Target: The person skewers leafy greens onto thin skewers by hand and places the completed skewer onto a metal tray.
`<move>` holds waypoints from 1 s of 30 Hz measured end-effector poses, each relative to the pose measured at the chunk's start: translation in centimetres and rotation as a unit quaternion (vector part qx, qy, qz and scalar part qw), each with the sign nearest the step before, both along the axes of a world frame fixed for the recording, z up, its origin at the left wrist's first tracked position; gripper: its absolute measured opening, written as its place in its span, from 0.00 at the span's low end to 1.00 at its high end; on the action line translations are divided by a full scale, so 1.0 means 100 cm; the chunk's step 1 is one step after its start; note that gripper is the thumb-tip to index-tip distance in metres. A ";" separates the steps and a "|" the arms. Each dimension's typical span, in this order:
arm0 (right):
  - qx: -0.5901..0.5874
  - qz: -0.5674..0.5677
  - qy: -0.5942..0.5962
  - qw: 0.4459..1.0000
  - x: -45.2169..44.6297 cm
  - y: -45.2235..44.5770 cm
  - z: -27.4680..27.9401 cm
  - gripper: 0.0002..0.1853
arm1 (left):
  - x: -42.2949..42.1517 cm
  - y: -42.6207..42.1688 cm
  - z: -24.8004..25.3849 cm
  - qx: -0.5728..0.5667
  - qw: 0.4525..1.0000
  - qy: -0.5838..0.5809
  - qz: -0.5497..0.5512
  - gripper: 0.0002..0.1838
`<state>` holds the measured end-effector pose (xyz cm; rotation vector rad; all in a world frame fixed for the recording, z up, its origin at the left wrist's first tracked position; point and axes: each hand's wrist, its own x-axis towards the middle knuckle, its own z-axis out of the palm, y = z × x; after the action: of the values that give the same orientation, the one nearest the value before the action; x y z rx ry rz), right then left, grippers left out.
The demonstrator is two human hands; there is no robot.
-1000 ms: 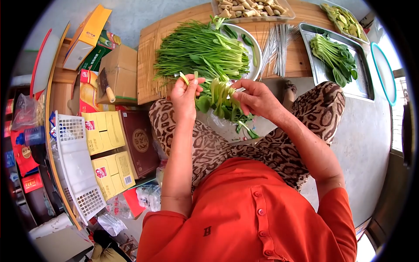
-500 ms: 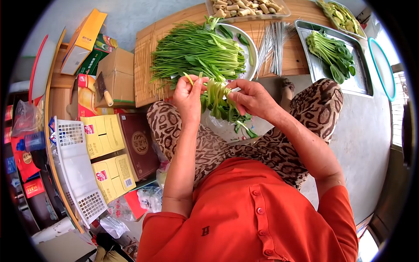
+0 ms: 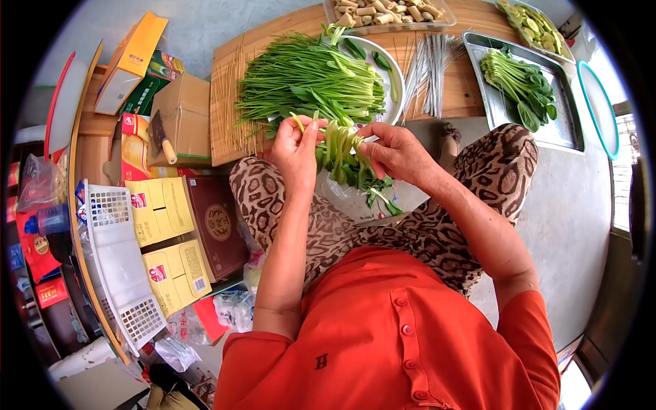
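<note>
Over my lap, a row of leafy greens [image 3: 339, 150] hangs between my two hands, pale stems side by side on top and dark leaves below. Whatever holds the stems in line is hidden. My left hand [image 3: 298, 147] is closed in a pinch on a yellow-green stem [image 3: 296, 120] at the left end of the row. At the right end, my right hand [image 3: 395, 154] is closed, thumb and fingers gripping the greens. Just beyond my hands, a big heap of thin green stalks [image 3: 307, 82] lies across a white plate [image 3: 391, 55] with more leafy greens.
On the wooden table [image 3: 225, 68] lie bamboo sticks, metal skewers [image 3: 433, 75] and a tub of tan rolled pieces [image 3: 383, 12]. A metal tray [image 3: 570, 113] holds skewered-looking greens [image 3: 517, 85]. Left stand boxes [image 3: 164, 212], a cleaver [image 3: 164, 140] and a white basket [image 3: 119, 253].
Hardly anything differs. My hands keep the same grip, and the row of greens between them has shifted only very slightly.
</note>
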<state>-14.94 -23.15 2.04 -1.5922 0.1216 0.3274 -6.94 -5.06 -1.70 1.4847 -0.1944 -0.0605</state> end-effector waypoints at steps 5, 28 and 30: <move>-0.005 0.000 0.001 1.000 0.000 -0.001 -0.002 0.09 | -0.004 0.000 0.003 0.050 0.999 -0.017 -0.008 0.02; 0.009 -0.007 -0.010 1.000 0.002 -0.005 -0.008 0.10 | 0.010 0.026 0.004 0.043 0.998 0.041 -0.004 0.35; 0.011 -0.005 -0.019 1.000 0.002 -0.004 -0.012 0.10 | 0.011 0.026 0.000 0.022 0.999 0.040 -0.006 0.31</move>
<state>-14.73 -23.55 0.88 -1.5746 0.0974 0.2895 -5.82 -2.49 -1.67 1.5225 -0.1384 -0.1332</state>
